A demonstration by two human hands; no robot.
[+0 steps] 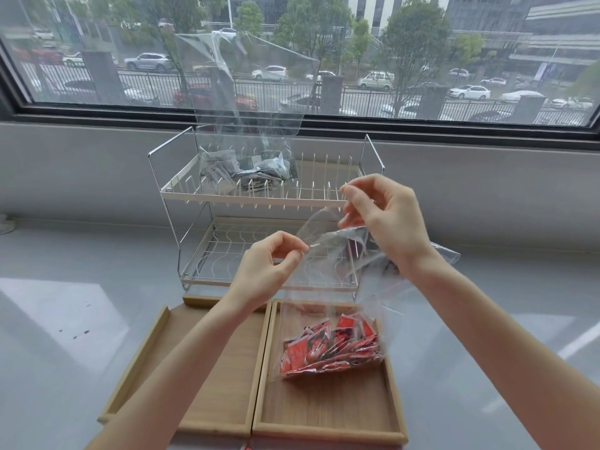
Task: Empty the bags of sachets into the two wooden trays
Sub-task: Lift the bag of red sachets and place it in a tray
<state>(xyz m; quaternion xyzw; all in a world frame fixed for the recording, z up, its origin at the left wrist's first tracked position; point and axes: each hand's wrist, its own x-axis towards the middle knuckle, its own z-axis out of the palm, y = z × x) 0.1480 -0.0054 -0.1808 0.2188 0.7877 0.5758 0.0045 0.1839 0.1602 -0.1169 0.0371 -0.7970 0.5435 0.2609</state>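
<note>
Two wooden trays lie side by side at the front: the left tray (156,358) and the right tray (324,407). A clear plastic bag (328,287) with several red sachets (331,350) at its bottom hangs upright, its base resting in the right tray. My left hand (263,271) pinches one side of the bag's mouth. My right hand (386,222) pinches the other side, higher up. A second clear bag (246,102) holding grey-and-white sachets (246,172) stands on the top shelf of a white wire rack (181,193).
The two-tier wire rack stands behind the trays, against the wall under a wide window (422,60). Its lower shelf (227,251) holds nothing. Everything rests on a glossy grey counter (65,319).
</note>
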